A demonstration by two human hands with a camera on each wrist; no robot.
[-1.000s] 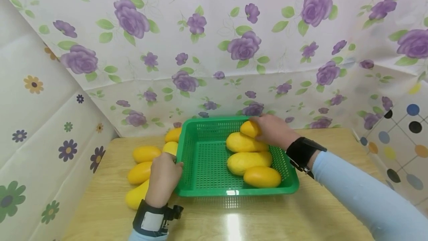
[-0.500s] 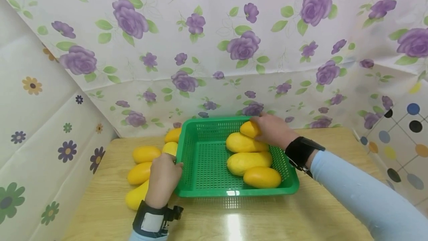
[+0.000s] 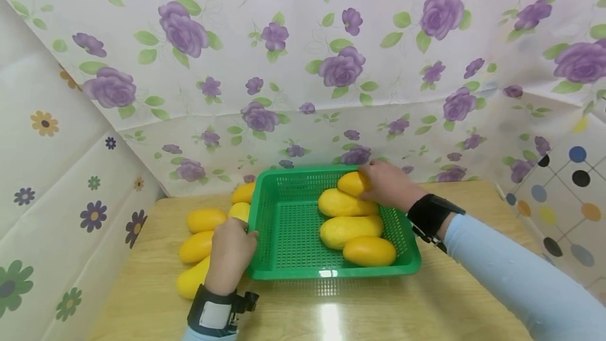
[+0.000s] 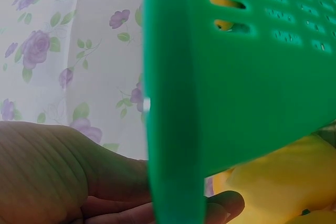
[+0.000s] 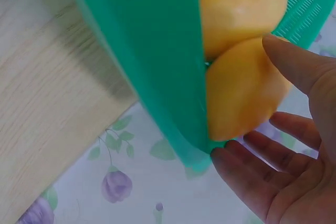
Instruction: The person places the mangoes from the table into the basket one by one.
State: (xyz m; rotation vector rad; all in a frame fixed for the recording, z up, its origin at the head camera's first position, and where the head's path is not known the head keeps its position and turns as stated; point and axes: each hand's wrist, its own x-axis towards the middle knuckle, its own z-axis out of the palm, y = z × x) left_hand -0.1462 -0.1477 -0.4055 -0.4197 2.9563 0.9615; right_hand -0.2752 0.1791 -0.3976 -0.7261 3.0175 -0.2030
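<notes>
A green plastic basket [image 3: 293,276] stands on the table with several yellow mangoes on its right side, such as the front mango [image 3: 369,251]. My left hand [image 3: 232,251] grips the basket's left rim; in the left wrist view the thumb and fingers [image 4: 226,205] lie on either side of that rim. At the back right corner my right hand [image 3: 390,186] holds a mango [image 3: 352,183], which lies against the mango in front of it. In the right wrist view, the thumb [image 5: 294,64] touches this mango [image 5: 244,90] and the other fingers lie along its opposite side.
Left of the basket, several more mangoes [image 3: 206,220] lie on the wooden table [image 3: 284,314]; my left hand hides part of some. A flowered sheet [image 3: 303,67] hangs right behind the basket, and patterned sheets flank the table.
</notes>
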